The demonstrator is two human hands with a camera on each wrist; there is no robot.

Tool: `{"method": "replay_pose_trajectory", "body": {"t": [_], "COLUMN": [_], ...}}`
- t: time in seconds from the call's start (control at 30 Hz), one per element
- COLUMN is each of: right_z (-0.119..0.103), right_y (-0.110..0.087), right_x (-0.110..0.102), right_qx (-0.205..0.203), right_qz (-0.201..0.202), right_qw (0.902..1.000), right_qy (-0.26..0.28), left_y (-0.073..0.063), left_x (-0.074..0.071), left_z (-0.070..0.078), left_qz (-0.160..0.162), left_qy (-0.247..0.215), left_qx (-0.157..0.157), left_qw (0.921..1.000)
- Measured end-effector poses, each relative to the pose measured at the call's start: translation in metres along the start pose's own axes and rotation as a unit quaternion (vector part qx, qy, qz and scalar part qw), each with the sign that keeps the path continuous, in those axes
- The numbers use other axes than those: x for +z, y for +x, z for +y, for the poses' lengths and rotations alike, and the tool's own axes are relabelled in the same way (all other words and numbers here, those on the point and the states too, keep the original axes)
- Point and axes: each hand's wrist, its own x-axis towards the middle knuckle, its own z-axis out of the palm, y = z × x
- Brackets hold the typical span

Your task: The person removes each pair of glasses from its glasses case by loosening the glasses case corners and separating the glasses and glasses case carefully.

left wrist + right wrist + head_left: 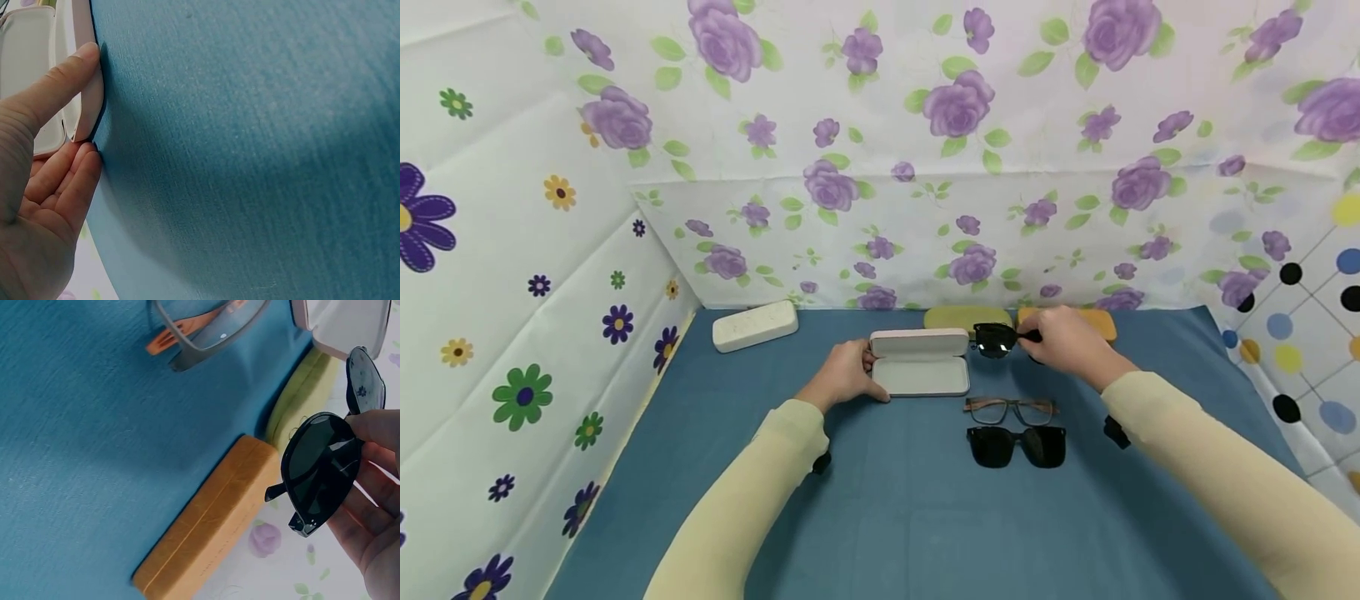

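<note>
My left hand (844,377) holds the left end of an opened pale pink glasses case (921,377). In the left wrist view its thumb (62,78) lies on the case's front side and the other fingers are by the corner. Black sunglasses (995,340) are pinched in my right hand (1063,337), raised just right of the case. The right wrist view shows the dark lenses, with the fingers at the middle of the frame. Clear-lens glasses (1011,410) lie folded on the table, and a second pair of black sunglasses (1017,447) is in front of them.
A cream glasses case (756,326) lies shut at the back left. Behind the sunglasses are a yellow-green case (303,394) and an orange case (206,519). Blue cloth (880,517) covers the table, with flowered sheets (910,242) hanging behind it.
</note>
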Motion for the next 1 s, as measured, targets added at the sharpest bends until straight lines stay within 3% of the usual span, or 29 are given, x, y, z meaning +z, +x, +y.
{"method": "replay_pose_trajectory", "body": {"t": [0.53,1.0], "right_z": [0.015,0.013], "right_y": [-0.001,-0.007], "right_x": [0.014,0.038], "right_qx": [0.001,0.001], "right_qz": [0.004,-0.034], "right_qw": [0.9999,0.9993], "right_qy": [-0.011,0.018], "left_y": [0.002,0.002], "left_x": [0.000,0.001], "left_z": [-0.003,-0.002], "left_qz": [0.004,0.008], "left_qy": [0.004,0.006], "left_qx": [0.011,0.012], "left_qw": [0.9999,0.9999]}}
